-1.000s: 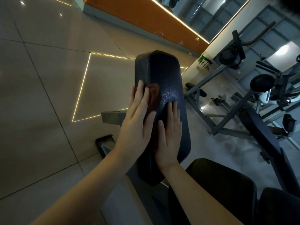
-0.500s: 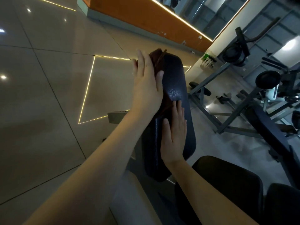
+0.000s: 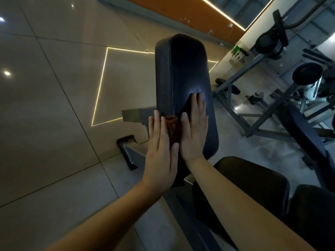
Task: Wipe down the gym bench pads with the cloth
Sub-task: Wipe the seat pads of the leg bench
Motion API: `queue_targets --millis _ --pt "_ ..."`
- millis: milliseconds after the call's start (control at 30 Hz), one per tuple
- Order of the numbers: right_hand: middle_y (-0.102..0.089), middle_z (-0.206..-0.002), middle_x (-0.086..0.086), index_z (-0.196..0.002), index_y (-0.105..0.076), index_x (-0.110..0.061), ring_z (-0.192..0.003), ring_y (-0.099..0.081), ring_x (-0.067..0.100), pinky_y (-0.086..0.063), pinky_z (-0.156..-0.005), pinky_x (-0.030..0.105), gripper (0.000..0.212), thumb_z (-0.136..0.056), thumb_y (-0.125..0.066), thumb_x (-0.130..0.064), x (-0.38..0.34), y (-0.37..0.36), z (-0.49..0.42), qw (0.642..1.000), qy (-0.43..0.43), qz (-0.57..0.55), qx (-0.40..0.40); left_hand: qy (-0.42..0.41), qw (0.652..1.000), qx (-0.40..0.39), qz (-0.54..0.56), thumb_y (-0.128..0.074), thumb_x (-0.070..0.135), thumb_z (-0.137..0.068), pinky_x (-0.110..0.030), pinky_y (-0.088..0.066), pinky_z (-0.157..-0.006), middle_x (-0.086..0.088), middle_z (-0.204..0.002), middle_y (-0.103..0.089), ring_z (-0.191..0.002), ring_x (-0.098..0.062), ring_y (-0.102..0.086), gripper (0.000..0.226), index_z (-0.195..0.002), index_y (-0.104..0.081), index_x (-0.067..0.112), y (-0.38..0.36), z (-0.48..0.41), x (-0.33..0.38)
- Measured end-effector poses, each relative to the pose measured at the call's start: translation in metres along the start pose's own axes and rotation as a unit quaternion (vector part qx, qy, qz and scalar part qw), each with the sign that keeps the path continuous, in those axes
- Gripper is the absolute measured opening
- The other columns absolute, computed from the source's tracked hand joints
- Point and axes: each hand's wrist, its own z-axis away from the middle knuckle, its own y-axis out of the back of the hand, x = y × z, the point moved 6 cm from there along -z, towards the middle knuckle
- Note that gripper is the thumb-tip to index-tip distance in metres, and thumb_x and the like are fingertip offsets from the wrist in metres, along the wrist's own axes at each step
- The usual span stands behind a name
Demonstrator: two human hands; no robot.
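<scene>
A dark padded backrest [image 3: 184, 73] of a gym bench stands upright in the middle of the view. My left hand [image 3: 161, 151] lies flat with straight fingers on a brown cloth [image 3: 173, 127], pressing it against the lower left part of the pad. Only a bunched strip of the cloth shows between my two hands. My right hand [image 3: 194, 127] rests flat on the pad's face, fingers straight and pointing up, just right of the cloth. The black seat pad [image 3: 253, 180] sits lower right, partly behind my right forearm.
Grey metal bench frame [image 3: 134, 115] juts out left of the pad, with a foot [image 3: 126, 153] on the tiled floor. Other gym machines and a second bench [image 3: 299, 127] crowd the right side. An orange wall strip [image 3: 190, 13] runs along the back.
My left hand slid the cloth from the top of the backrest down to its lower left part. My right hand stayed flat on the pad.
</scene>
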Motion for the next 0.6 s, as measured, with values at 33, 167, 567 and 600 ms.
queue_targets --millis 33,167,567,600 --pt "-0.008 -0.166 -0.005 -0.153 -0.009 -0.034 -0.152 0.000 0.008 0.002 -0.124 0.042 0.069 -0.094 -0.005 -0.069 0.001 0.000 0.000 1.000 0.000 0.000 0.002 -0.006 1.000 0.006 -0.004 -0.032 0.029 -0.103 -0.045 -0.013 -0.123 0.011 -0.162 0.013 -0.152 -0.022 0.006 0.063 -0.153 0.006 0.023 0.000 -0.004 0.002" --pt "-0.008 -0.166 -0.004 -0.152 -0.007 -0.033 -0.152 0.000 0.009 0.002 -0.124 0.042 0.067 -0.095 -0.008 -0.068 0.001 0.001 -0.001 1.000 0.000 0.002 -0.005 -0.010 1.000 0.005 -0.006 -0.031 0.031 -0.104 -0.036 -0.005 -0.122 -0.003 -0.162 0.007 -0.152 -0.024 0.007 0.063 -0.152 0.006 0.016 0.008 -0.049 0.011" --pt "-0.010 -0.165 0.001 -0.152 -0.009 -0.029 -0.153 -0.002 0.014 0.001 -0.124 0.042 0.062 -0.098 -0.015 -0.059 -0.002 0.002 0.000 1.000 0.001 0.007 0.000 0.005 0.999 0.040 0.012 -0.037 0.028 -0.104 -0.020 -0.001 -0.119 -0.013 -0.164 -0.005 -0.152 -0.027 0.001 0.063 -0.155 -0.008 0.004 0.015 -0.088 0.014" --pt "-0.010 -0.165 0.002 -0.151 -0.009 -0.029 -0.153 -0.003 0.015 0.002 -0.124 0.041 0.067 -0.096 -0.010 -0.066 -0.002 0.002 0.000 1.000 0.006 0.008 -0.001 0.008 0.999 0.048 0.005 -0.037 0.028 -0.104 -0.020 -0.001 -0.120 -0.010 -0.164 -0.004 -0.152 -0.025 0.001 0.062 -0.154 -0.007 0.008 0.011 -0.064 0.013"
